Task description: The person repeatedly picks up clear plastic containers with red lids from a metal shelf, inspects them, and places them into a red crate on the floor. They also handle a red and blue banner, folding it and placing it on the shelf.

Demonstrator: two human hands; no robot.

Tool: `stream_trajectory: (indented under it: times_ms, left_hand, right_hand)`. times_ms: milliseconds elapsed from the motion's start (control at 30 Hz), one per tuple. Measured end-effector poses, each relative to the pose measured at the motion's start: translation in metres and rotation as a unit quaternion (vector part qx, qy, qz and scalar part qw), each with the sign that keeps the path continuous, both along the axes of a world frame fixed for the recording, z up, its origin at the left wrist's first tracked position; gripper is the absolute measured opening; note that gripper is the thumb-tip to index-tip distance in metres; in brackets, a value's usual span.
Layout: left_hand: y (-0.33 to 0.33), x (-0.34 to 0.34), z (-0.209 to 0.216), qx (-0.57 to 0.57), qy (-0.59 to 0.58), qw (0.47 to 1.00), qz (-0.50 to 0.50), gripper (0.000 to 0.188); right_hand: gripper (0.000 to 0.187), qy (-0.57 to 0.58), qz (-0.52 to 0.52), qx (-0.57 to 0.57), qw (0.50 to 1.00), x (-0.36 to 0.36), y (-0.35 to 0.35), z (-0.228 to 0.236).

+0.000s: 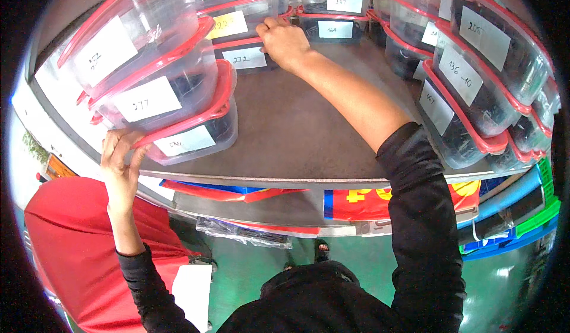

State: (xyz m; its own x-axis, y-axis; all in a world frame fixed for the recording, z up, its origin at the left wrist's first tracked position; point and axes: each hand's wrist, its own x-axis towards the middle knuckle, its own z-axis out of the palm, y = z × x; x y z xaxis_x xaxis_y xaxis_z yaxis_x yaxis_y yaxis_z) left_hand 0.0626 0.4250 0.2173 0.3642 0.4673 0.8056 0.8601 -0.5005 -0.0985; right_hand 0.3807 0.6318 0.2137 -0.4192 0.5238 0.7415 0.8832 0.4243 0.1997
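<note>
On a dark shelf board [297,137] stand stacks of see-through plastic boxes with red lids and paper labels. At the near left, my left hand [122,155] grips the corner of the lowest plastic box [199,149] in its stack, fingers and thumb at the red lid rim. My right hand [285,43] reaches to the back stack, its fingers curled at the end of a box with a yellow label [236,27]. Under that one sits another labelled box [252,60]. Dark contents show through several walls; what they are I cannot make out.
Tilted boxes [463,83] fill the right side, and more [335,21] stand at the back. Below the shelf edge lie red and yellow printed packages [368,205] on a lower shelf. A red cloth-like cover [101,232] is at the left, above a green floor [249,273].
</note>
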Motion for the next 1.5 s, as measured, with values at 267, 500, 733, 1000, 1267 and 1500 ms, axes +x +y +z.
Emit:
stream_trajectory:
  times_ms: [267, 500, 733, 1000, 1267, 1500]
  left_hand:
    - [0.001, 0.006, -0.009, 0.014, -0.039, 0.999, 0.002, 0.022]
    - [-0.007, 0.01, -0.011, 0.016, -0.061, 0.998, 0.025, 0.024]
    - [-0.005, 0.02, -0.038, 0.073, -0.12, 0.988, 0.056, 0.038]
    - [-0.028, 0.057, -0.067, 0.167, -0.112, 0.979, -0.016, 0.028]
    - [-0.009, 0.117, -0.073, 0.085, -0.028, 0.963, -0.255, 0.026]
    - [0.011, 0.139, -0.079, 0.035, -0.006, 0.982, -0.184, 0.027]
  right_hand:
    - [0.03, 0.043, 0.002, -0.011, 0.999, -0.005, -0.029, 0.001]
    - [0.03, 0.029, 0.034, -0.009, 0.999, 0.002, -0.03, 0.001]
    - [0.029, 0.08, 0.127, 0.013, 0.989, 0.032, -0.039, 0.032]
    - [0.019, 0.176, -0.158, 0.129, 0.963, 0.167, 0.044, 0.136]
    - [0.028, 0.045, -0.241, 0.158, 0.957, 0.179, 0.071, 0.175]
    - [0.036, -0.081, -0.128, 0.314, 0.937, 0.161, 0.075, 0.186]
